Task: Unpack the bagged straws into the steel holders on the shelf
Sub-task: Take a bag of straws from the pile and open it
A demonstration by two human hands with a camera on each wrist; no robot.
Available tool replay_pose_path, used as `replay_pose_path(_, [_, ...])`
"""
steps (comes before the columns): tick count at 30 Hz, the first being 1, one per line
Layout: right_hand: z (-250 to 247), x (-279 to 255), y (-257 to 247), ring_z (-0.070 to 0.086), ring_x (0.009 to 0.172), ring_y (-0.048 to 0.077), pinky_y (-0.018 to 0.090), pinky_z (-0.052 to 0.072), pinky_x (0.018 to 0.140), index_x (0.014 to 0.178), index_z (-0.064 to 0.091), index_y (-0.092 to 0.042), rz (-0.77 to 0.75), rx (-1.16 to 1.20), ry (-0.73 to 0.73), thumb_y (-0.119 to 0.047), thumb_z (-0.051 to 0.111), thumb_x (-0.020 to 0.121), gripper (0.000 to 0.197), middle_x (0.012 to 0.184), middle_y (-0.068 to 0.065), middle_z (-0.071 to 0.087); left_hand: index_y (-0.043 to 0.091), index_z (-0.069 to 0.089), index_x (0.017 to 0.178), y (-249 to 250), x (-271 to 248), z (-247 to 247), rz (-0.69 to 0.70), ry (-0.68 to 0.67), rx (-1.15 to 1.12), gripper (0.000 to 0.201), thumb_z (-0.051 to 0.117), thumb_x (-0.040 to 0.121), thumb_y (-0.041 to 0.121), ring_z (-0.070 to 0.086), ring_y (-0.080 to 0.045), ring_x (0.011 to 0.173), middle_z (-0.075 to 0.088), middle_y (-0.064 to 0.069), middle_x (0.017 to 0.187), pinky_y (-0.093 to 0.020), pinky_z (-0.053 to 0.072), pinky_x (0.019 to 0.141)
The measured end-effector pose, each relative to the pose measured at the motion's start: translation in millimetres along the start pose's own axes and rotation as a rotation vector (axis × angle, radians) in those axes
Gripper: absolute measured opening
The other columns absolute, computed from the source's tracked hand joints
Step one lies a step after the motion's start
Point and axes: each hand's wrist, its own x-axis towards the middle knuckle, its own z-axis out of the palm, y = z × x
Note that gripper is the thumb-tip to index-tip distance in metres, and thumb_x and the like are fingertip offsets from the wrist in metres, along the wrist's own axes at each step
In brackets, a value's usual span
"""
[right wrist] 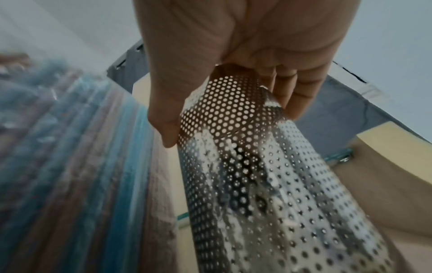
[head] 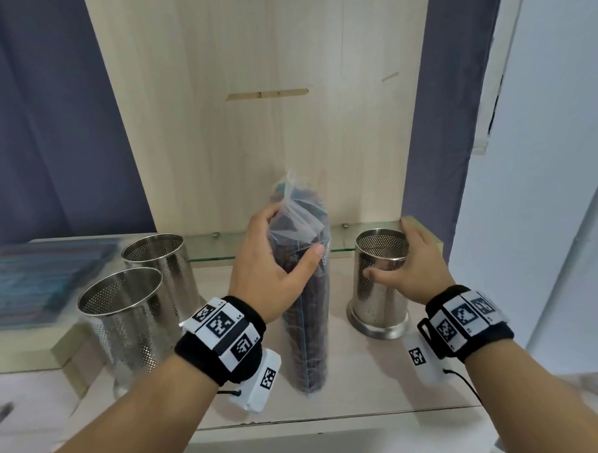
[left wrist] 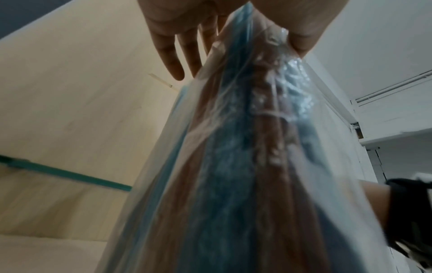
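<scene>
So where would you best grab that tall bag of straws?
Around the upper body, from the side, as the left hand does: the bag stands upright and narrow, so fingers and thumb wrap it, leaving the loose top free to open.

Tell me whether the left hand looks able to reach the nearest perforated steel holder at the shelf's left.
Probably yes, once freed: the left hand grips the upright clear bag of straws, and nothing stands between it and that perforated steel holder.

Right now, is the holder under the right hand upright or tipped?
Upright. The steel holder stands on its flared base on the shelf, open rim facing up; the right hand grips it near the rim.
</scene>
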Motion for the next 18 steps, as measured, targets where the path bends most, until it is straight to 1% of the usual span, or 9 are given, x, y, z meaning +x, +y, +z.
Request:
replay_pose_path(3, [-10.8,-8.1,3.8,0.042,0.130,0.020,0.045,0.042,0.108,0.142,0.040,-0.015,-0.022,-0.004,-0.043,-0.072,0.079,0.044,0.120,0.138,0.003,0.049,0.022,0.038,0.138,-1.9,1.1,-1.4,0.012,-0.020,-0.009,0.077,0.070,0.076,0.054,0.051,-0.005,0.120,0.052,0.008,0.132,-0.027,0.044,0.102])
replay_pose_path(6, [-27.2,-17.1,-22.2,0.027,0.138,0.026,0.047,0.029,0.115,0.153,0.024,-0.027,-0.012,-0.126,-0.101,-0.058,0.085,0.057,0.118,0.149,0.005,0.033,0.023,0.037,0.138,-2.4,0.8,-5.0,0.037,-0.076,-0.005,0.080,0.062,0.074,0.064,0.051,-0.003,0.120,0.052,0.009,0.132,-0.026,0.044,0.100])
replay_pose_path(8, [-37.2,-21.4,-54.6,0.031,0.131,0.024,0.040,0.029,0.110,0.151,0.029,-0.032,-0.135,-0.086,-0.020,-0.047,0.081,0.071,0.097,0.142,0.003,0.036,0.019,0.039,0.137,-3.2,2.1,-7.3,0.082,-0.097,-0.013,0.078,0.052,0.079,0.070,0.053,-0.006,0.118,0.054,0.007,0.129,-0.028,0.045,0.098])
replay_pose_path(10, [-42.6,-21.3,-89.3,0.047,0.113,0.016,0.034,0.043,0.097,0.139,0.046,-0.031,-0.272,0.223,0.009,-0.035,0.074,0.084,0.062,0.126,-0.002,0.052,0.014,0.046,0.132,-3.4,5.4,-9.2,0.128,-0.067,-0.059,0.073,0.037,0.088,0.071,0.056,-0.012,0.116,0.057,0.001,0.125,-0.036,0.048,0.097])
replay_pose_path(11, [-43.7,-19.7,-106.4,0.055,0.100,0.014,0.034,0.049,0.088,0.129,0.055,-0.030,-0.302,0.373,-0.028,-0.034,0.070,0.087,0.045,0.114,-0.004,0.060,0.012,0.052,0.126,-3.2,8.7,-10.6,0.151,-0.027,-0.079,0.070,0.031,0.092,0.069,0.057,-0.013,0.115,0.059,-0.001,0.122,-0.034,0.047,0.097])
replay_pose_path(14, [-38.2,-10.8,-151.5,0.060,0.071,0.011,0.033,0.050,0.070,0.097,0.070,-0.018,-0.289,0.517,-0.152,-0.031,0.064,0.092,0.015,0.085,0.003,0.069,0.011,0.064,0.101,6.3,24.0,-20.9,0.076,0.065,-0.142,0.048,0.037,0.099,0.050,0.062,-0.010,0.099,0.064,-0.003,0.106,-0.022,0.049,0.088])
replay_pose_path(16, [-32.6,-4.7,-165.2,0.056,0.058,0.007,0.028,0.047,0.061,0.080,0.068,-0.012,-0.253,0.504,-0.227,-0.024,0.065,0.093,0.018,0.066,0.000,0.064,0.015,0.063,0.091,12.1,34.0,-20.9,-0.060,0.023,-0.276,0.017,0.053,0.099,0.025,0.066,-0.013,0.084,0.068,-0.003,0.093,-0.023,0.054,0.074])
replay_pose_path(17, [-30.0,-2.1,-167.2,0.054,0.053,0.005,0.025,0.046,0.058,0.075,0.065,-0.012,-0.243,0.493,-0.264,-0.022,0.065,0.092,0.020,0.060,-0.005,0.061,0.017,0.062,0.087,12.5,37.5,-20.2,-0.101,0.011,-0.307,0.011,0.057,0.096,0.013,0.066,-0.013,0.081,0.068,-0.003,0.089,-0.022,0.053,0.070])
replay_pose_path(18, [-27.7,-0.1,-166.4,0.053,0.050,0.004,0.021,0.044,0.056,0.075,0.065,-0.011,-0.238,0.476,-0.294,-0.020,0.066,0.092,0.020,0.058,-0.007,0.060,0.020,0.060,0.083,12.0,39.6,-18.5,-0.115,0.006,-0.308,0.018,0.060,0.092,0.004,0.066,-0.014,0.081,0.069,-0.005,0.088,-0.022,0.053,0.070])
